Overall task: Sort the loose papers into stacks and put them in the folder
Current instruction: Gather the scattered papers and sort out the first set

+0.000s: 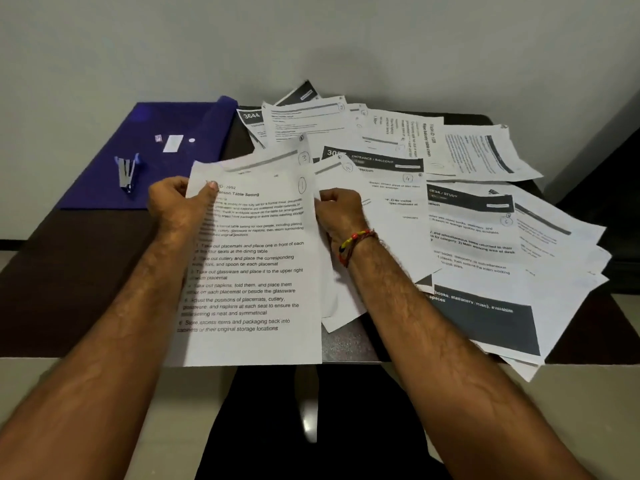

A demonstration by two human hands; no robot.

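Head view. At centre frame the left hand (180, 199) pinches the upper left edge of a printed sheet (252, 271) numbered 1, thumb on its face and fingers curled behind. The right hand (337, 211), wearing a beaded wristband (356, 244), is at the sheet's upper right edge, fingers curled onto paper; whether it grips this sheet or the one beneath cannot be told. The sheet's lower edge overhangs the near edge of the table (69, 271). The loose papers (467, 202) lie fanned and overlapping across the right half of the frame. The blue folder (156, 150) lies flat at upper left, a stapler (126, 173) resting on it.

Handling, as judged: single sheets are light, limp and slide readily over one another; they crease if squeezed mid-page. Best taken at opposite edges, near the top, so the sheet hangs taut. The stapler probably must come off before the folder can be used.
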